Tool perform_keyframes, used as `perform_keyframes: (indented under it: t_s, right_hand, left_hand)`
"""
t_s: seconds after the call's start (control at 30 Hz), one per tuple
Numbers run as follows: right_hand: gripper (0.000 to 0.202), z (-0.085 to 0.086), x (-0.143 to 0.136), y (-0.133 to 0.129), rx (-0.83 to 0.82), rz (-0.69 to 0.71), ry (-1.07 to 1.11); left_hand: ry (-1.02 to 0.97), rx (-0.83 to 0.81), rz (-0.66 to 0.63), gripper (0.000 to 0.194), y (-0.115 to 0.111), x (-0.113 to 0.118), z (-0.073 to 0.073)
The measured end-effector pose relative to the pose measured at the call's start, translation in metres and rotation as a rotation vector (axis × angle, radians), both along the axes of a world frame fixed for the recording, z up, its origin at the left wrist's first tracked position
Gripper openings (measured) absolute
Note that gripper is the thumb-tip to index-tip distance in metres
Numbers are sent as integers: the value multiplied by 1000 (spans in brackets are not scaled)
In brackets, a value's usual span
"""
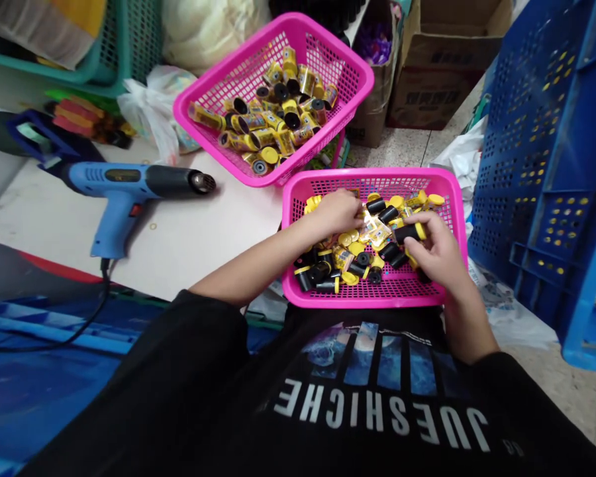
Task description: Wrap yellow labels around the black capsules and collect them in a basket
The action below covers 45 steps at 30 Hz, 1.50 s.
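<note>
My right hand holds a small black canister with a yellow cap between thumb and fingers, above the right side of a pink mesh basket. On the left, my left hand reaches into the same basket. Its fingers are pinched together at a pile of shiny printed wrappers, and the fingertips are partly hidden. Loose black canisters and yellow caps lie around the wrappers. The basket rests against the front of my black shirt.
Behind stands another pink basket with several wrapped canisters. A blue heat gun lies on the white table, its cord trailing off the near edge. Blue crates rise at the right; cardboard boxes stand at the back.
</note>
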State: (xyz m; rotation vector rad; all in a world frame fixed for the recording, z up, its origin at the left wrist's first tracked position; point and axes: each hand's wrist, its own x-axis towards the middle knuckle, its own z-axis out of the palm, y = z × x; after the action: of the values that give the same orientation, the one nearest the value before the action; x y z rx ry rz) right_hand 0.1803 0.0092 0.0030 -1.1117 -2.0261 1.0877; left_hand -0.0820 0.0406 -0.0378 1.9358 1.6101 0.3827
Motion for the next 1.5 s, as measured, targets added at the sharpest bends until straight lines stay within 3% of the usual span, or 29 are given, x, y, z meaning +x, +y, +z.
perform_keyframes:
  t_s: [0.1, 0.23, 0.37, 0.43, 0.53, 0.63, 0.73, 0.87, 1.0, 1.13, 1.27, 1.5]
  right_hand:
    - [32, -5, 6, 3, -68, -123, 113]
    - [32, -7, 11, 6, -169, -164, 201]
    - [15, -1, 24, 15, -150, -278, 276]
    - [28, 6, 24, 16, -119, -337, 277]
    - [31, 16, 6, 11, -147, -174, 187]
    - [22, 18, -21, 0, -185, 72, 146]
    - [15, 14, -38, -6, -199, 37, 219]
    - [19, 10, -40, -9, -235, -32, 252]
    - [31, 6, -41, -10, -268, -107, 280]
    - [28, 2, -35, -6, -464, -152, 597]
    - [27, 6, -22, 0, -636, -118, 788]
    - [46, 13, -17, -1, -601, -20, 630]
  left_hand:
    - [171, -53, -105, 13, 8, 4, -8]
    - [50, -79, -115, 15, 8, -7, -1]
    - [-71, 60, -28, 20, -6, -19, 24]
    - [-112, 81, 9, 41, -19, -18, 45]
    - [-265, -29, -43, 77, -43, -7, 76]
    - [-475, -122, -102, 85, -63, 4, 92]
    - [-624, -141, -14, 80, -75, 9, 88]
    - [-824, -120, 180, 72, -84, 19, 71]
    - [-1037, -144, 368, 43, -87, 35, 60]
    - [-1009, -81, 519, 28, -87, 34, 58]
    - [-925, -58, 524, 29, -86, 25, 58]
    - [-913, -87, 485, 31, -86, 26, 57]
